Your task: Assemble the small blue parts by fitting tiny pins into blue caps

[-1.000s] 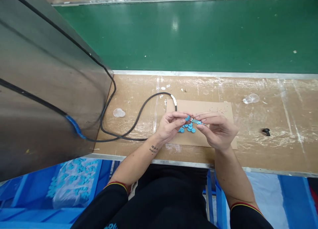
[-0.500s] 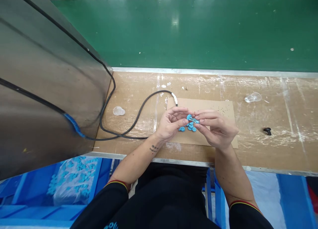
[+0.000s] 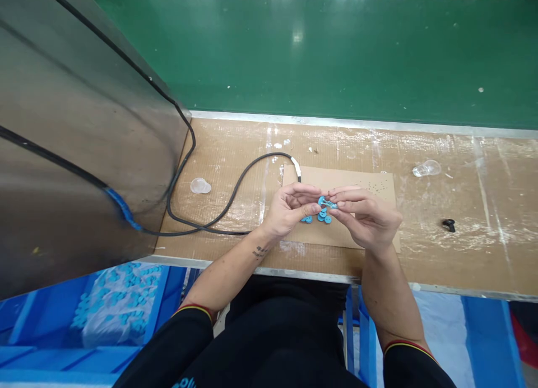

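Note:
My left hand (image 3: 290, 209) pinches a small blue round piece (image 3: 321, 201) between thumb and fingers. Opposite it, the fingertips of my right hand (image 3: 370, 215) close on another small blue piece (image 3: 333, 205). Thin shiny lengths, like pins, span the gap between the two pieces; how they join is too small to tell. Beneath my hands, several blue button-like discs (image 3: 323, 216) lie on a flat cardboard sheet (image 3: 340, 238), partly covered by my fingers.
A black cable (image 3: 235, 200) loops over the bench (image 3: 227, 135) on the left, beside a metal cabinet wall (image 3: 105, 152). Clear plastic cups (image 3: 200, 186) and a black part (image 3: 449, 225) lie farther out. Below the front edge, a blue bin (image 3: 153, 309) holds blue pieces. A green surface (image 3: 294, 68) runs behind.
The blue round piece in my left hand has turned more edge-on and sits slightly nearer the right-hand piece. Both hands keep their grip, and the view has shifted slightly.

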`<state>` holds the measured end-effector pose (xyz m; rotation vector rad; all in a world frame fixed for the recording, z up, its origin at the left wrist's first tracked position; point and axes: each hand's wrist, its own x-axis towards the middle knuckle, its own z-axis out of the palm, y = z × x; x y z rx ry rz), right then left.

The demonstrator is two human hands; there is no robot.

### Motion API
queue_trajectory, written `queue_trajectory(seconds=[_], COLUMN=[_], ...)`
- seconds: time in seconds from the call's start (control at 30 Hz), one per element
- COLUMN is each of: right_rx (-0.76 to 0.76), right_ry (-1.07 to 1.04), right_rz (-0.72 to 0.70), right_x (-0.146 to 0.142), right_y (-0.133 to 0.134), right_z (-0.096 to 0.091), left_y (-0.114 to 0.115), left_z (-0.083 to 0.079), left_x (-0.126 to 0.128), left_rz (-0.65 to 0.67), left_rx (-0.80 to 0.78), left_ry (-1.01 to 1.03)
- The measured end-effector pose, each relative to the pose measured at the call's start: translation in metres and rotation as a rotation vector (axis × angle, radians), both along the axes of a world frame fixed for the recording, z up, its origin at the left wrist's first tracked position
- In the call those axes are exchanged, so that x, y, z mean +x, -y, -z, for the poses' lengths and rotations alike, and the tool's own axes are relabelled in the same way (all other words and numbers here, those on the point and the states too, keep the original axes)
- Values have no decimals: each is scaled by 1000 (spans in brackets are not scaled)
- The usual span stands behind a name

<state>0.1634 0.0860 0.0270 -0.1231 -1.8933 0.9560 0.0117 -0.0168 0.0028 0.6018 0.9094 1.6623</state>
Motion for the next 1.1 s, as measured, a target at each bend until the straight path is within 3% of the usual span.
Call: queue_trajectory(seconds=[0.17,0.57,0.87,1.1], right_rx=[-16,308,395,499], right_ry=[18,18,65,85], right_rz=[19,180,178,195], right_x=[0,-1,-3,-7], right_y=[1,1,7,15], right_z=[0,-2,-2,-6], left_y=[0,3,3,0], left_z=[1,-1,7,12], left_x=[-1,-1,5,5], left_rz=[-6,-41,-375,-483], left_rx=[-5,63,155,269], left_ry=[-33,-116,-487,-584])
